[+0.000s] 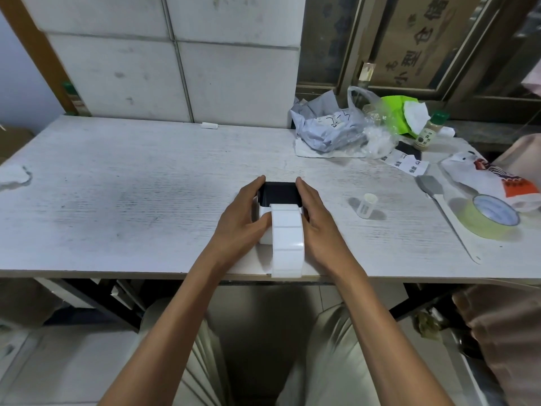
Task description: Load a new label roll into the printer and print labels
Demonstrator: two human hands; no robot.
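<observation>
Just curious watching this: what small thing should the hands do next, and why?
Probably press the lid shut. Both hands, left and right, flank the printer, its dark bay looks open, and the label strip already trails toward the table edge.

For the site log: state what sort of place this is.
Probably an informal packing or storage room, not an office. A worn white table holds a small label printer feeding out a label strip, with a tape roll and mailer bags; a cardboard carton stands behind.

White printer [265, 227] open; label strip [287, 241] trailing over table edge.
</observation>
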